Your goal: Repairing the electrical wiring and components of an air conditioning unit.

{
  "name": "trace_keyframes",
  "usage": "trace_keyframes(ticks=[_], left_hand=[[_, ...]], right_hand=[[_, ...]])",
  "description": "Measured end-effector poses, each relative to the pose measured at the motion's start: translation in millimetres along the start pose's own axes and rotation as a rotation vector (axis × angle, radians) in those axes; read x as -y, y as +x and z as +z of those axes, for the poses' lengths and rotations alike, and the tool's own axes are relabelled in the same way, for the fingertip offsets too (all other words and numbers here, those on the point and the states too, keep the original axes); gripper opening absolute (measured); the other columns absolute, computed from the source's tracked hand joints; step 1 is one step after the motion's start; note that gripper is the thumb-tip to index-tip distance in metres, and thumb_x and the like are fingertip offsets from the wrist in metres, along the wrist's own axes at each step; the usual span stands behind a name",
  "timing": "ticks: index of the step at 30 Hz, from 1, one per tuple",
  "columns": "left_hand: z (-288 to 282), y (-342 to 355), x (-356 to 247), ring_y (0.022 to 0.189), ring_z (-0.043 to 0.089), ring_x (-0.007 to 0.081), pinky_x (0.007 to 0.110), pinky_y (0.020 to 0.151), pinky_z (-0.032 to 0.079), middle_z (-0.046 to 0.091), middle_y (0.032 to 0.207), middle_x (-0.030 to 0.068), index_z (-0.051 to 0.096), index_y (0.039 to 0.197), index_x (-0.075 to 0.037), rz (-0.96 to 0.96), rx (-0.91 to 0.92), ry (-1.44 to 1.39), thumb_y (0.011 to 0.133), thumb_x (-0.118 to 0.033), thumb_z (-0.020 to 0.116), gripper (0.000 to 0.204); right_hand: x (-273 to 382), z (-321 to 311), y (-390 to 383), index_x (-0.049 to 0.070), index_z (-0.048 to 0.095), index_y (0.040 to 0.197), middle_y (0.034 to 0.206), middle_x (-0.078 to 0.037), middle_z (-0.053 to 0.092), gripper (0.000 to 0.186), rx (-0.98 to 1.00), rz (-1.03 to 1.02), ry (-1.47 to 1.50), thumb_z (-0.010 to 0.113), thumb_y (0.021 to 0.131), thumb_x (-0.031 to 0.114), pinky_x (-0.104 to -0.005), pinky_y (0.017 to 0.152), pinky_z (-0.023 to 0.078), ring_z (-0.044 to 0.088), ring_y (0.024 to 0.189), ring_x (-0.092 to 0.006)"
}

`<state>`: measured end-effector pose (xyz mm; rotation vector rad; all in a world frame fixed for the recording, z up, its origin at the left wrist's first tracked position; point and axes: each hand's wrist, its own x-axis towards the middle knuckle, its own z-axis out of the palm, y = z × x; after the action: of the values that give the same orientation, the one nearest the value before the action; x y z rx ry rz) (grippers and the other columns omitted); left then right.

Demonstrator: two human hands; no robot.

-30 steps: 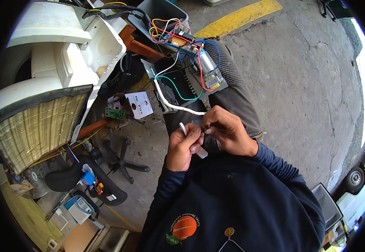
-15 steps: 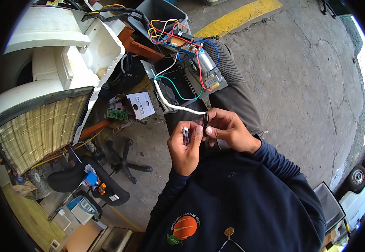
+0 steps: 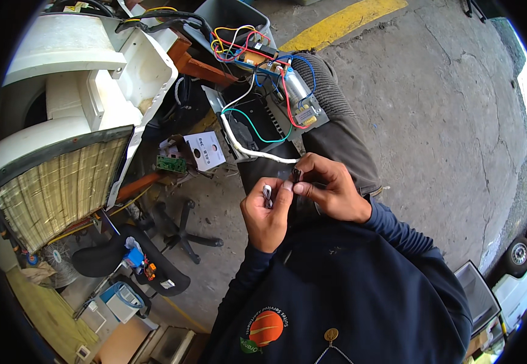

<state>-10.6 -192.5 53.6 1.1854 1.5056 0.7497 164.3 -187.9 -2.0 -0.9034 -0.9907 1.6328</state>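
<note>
- Left hand point(image 3: 265, 219): fingers curled round one white loop point(image 3: 267, 193), likely keeping it tidy.
- Right hand point(image 3: 336, 195): thumb and finger pinch one dark piece point(image 3: 296, 175) (too small to identify), probably for fine control, between both hands.
- Beyond: one white cable point(image 3: 234, 141), one green wire point(image 3: 254, 127), one silver cylinder point(image 3: 298, 88); one tray point(image 3: 216, 101), seemingly lap-propped for reach.
</note>
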Motion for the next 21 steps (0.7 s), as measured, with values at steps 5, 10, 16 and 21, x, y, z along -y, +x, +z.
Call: trace_keyframes(ticks=[5, 10, 16, 21], left_hand=[[-0.5, 1.4, -1.0, 0.066, 0.046, 0.0076, 0.022, 0.06, 0.037, 0.058, 0.074, -0.001, 0.067, 0.094, -0.002, -0.066, 0.006, -0.095, 0.099, -0.012, 0.068, 0.012], [1.8, 1.5, -1.0, 0.066, 0.047, 0.0083, 0.022, 0.061, 0.038, 0.058, 0.075, -0.0009, 0.067, 0.094, -0.002, -0.167, -0.002, -0.27, 0.099, -0.013, 0.067, 0.012], [5.0, 8.5, 3.9, 0.067, 0.052, 0.013, 0.025, 0.062, 0.042, 0.062, 0.083, 0.0025, 0.067, 0.096, -0.003, 0.203, -0.052, 0.063, 0.098, -0.011, 0.069, 0.009], [0.9, 17.6, 9.2, 0.067, 0.054, 0.0176, 0.029, 0.062, 0.044, 0.065, 0.091, 0.0055, 0.067, 0.097, -0.004, 0.527, -0.072, 0.342, 0.096, -0.01, 0.071, 0.008]], right_hand=[[-0.6, 3.4, 0.8, 0.002, 0.061, 0.102, 0.103, -0.008, 0.066, 0.012, -0.015, -0.075, -0.073, 0.072, 0.098, 0.0, -0.0273, 0.078, 0.051, 0.059, 0.083, -0.0155], [2.9, 0.8, 3.1, 0.002, 0.061, 0.101, 0.096, -0.006, 0.066, 0.011, 0.001, -0.087, -0.219, 0.071, 0.098, 0.001, -0.0274, 0.075, 0.049, 0.058, 0.079, -0.0151], [2.3, -2.9, 6.5, 0.002, 0.063, 0.1, 0.089, -0.002, 0.065, 0.011, -0.009, 0.042, -0.25, 0.072, 0.095, -0.002, -0.0281, 0.07, 0.048, 0.056, 0.076, -0.0114], [-7.7, -1.8, 3.5, 0.003, 0.063, 0.101, 0.088, -0.001, 0.063, 0.009, 0.004, 0.259, 0.109, 0.07, 0.096, -0.002, -0.0269, 0.071, 0.047, 0.054, 0.076, -0.0096]])
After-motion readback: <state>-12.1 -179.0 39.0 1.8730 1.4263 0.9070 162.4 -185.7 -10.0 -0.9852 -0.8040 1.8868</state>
